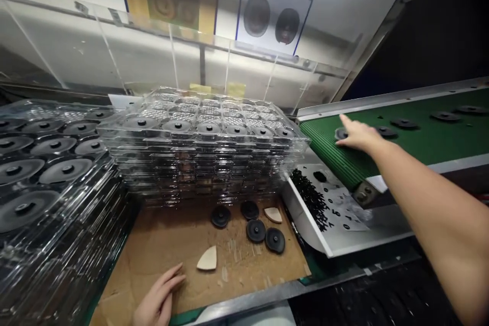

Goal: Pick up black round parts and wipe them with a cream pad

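Right hand: From here I see the right hand [359, 136] palm down above the green conveyor belt [428, 147]. Its fingers are open and stretched, and they grip nothing that I can see. They are at a black rubber disc [341, 134], but I cannot tell if they touch it.
Left hand: The left hand [158, 296] rests on a cardboard sheet [160, 249], fingers open and lying together, holding nothing, near a pale wedge piece [207, 259].
Cardboard: Four black discs [255, 231] and a second pale wedge [273, 215] lie here.
Belt: More discs [404, 123] lie spaced along it.
Bin: A white metal bin [305, 229] holds many small black pieces [310, 198].
Done: The left clear plastic trays [42, 163] look filled with discs, and the front row of the tall tray stack [202, 135] holds discs also.
Left: Discs on the belt and cardboard are not in trays.
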Motion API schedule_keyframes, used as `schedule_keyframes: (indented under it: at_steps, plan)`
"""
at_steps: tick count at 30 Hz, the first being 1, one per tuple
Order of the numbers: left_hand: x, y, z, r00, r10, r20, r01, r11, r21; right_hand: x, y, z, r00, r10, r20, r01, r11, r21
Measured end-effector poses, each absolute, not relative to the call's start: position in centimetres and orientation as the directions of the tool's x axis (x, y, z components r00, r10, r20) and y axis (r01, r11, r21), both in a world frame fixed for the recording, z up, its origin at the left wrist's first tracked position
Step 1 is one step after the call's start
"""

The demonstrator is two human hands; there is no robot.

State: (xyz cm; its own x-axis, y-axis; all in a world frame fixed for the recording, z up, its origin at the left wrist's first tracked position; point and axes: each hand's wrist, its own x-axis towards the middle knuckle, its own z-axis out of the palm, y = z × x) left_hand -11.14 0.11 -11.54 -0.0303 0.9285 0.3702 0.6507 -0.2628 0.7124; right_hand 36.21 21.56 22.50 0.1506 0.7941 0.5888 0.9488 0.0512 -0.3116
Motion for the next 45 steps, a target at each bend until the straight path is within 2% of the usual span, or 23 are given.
schedule_keyframes:
  at_steps: [3,5,6,8,10,12,13,16,19,21,23,24,26,28,30,33,35,36,38,40,42,45]
  plan:
    - [-10.4,-0.1,-9.5,-0.12,0.971,0.207,0.521,-0.116,0.846,33.8,19.0,23.3,0.033,0.854,0.52,0.971,0.096,-0.22]
    - [-8.9,-0.5,-7.5,-0.235,0.971,0.044,0.309,0.032,0.95,31.0,15.5,21.8,-0.11,0.894,0.434,0.955,0.216,-0.204]
    - [-7.9,-0.9,-6.5,-0.209,0.976,-0.052,0.176,0.09,0.98,29.4,13.2,20.3,-0.215,0.896,0.388,0.923,0.316,-0.221]
    - [-5.2,-1.9,-4.6,-0.106,0.974,-0.202,-0.107,0.191,0.976,26.1,8.2,16.0,-0.493,0.782,0.38,0.718,0.613,-0.33]
    - [-2.5,-3.0,-3.0,0.003,0.968,-0.25,-0.387,0.232,0.892,22.8,3.7,10.7,-0.576,0.791,0.205,0.64,0.593,-0.489]
    - [-0.7,-3.7,-1.9,0.153,0.959,-0.239,-0.533,0.284,0.797,19.8,0.5,5.7,-0.585,0.794,0.165,0.542,0.534,-0.648]
    - [-0.4,-3.8,-1.6,0.203,0.951,-0.235,-0.543,0.309,0.781,18.5,-0.6,3.6,-0.58,0.8,0.155,0.503,0.501,-0.704]
    - [-1.3,-3.5,-1.3,0.242,0.929,-0.28,-0.475,0.365,0.801,15.4,-1.9,0.1,-0.414,0.906,0.089,0.489,0.304,-0.818]
    - [-3.5,-2.8,-1.2,0.181,0.932,-0.314,-0.462,0.362,0.809,13.5,-1.5,-0.2,-0.323,0.946,0.023,0.466,0.18,-0.866]
    - [-4.8,-2.6,-1.2,0.141,0.938,-0.316,-0.45,0.345,0.824,12.9,-0.6,0.4,-0.338,0.941,-0.006,0.452,0.157,-0.878]
    - [-5.6,-2.9,-1.2,0.055,0.961,-0.272,-0.35,0.274,0.896,12.4,0.5,0.9,-0.375,0.925,-0.064,0.421,0.108,-0.9]
    - [-5.9,-3.1,-1.3,0.0,0.981,-0.196,-0.245,0.19,0.951,12.1,0.9,1.0,-0.384,0.918,-0.102,0.387,0.059,-0.92]
    - [-6.3,-3.4,-1.5,-0.043,0.997,0.059,0.041,-0.058,0.997,11.3,1.6,1.0,-0.42,0.886,-0.197,0.266,-0.087,-0.96]
    - [-6.8,-3.4,-1.8,0.045,0.96,0.277,0.251,-0.279,0.927,10.2,1.9,0.8,-0.485,0.832,-0.268,0.122,-0.239,-0.963]
    - [-7.2,-3.4,-2.1,0.127,0.929,0.347,0.311,-0.369,0.876,9.1,1.8,0.7,-0.531,0.799,-0.281,0.055,-0.299,-0.953]
    - [-7.4,-3.3,-2.5,0.133,0.959,0.252,0.254,-0.279,0.926,8.3,1.5,0.4,-0.513,0.815,-0.27,0.121,-0.243,-0.963]
    - [-7.4,-3.3,-2.5,0.03,0.997,0.068,0.106,-0.071,0.992,8.6,1.6,0.1,-0.473,0.837,-0.275,0.208,-0.197,-0.958]
    - [-7.3,-3.2,-2.5,-0.044,0.997,-0.064,-0.031,0.062,0.998,9.0,1.8,-0.2,-0.44,0.855,-0.276,0.263,-0.172,-0.95]
    - [-7.4,-2.9,-2.2,-0.113,0.928,-0.354,-0.387,0.287,0.877,9.8,2.4,-1.1,-0.335,0.903,-0.269,0.394,-0.126,-0.911]
    - [-7.7,-2.4,-1.8,-0.031,0.842,-0.538,-0.669,0.382,0.638,10.5,3.0,-2.5,-0.212,0.948,-0.238,0.519,-0.097,-0.849]
    - [-8.2,-1.9,-1.3,0.061,0.804,-0.592,-0.794,0.399,0.46,10.7,3.3,-4.0,-0.137,0.973,-0.185,0.604,-0.066,-0.795]
    - [-8.7,-1.5,-0.8,0.081,0.801,-0.594,-0.859,0.358,0.365,10.4,2.8,-6.0,-0.166,0.981,-0.098,0.636,0.031,-0.771]
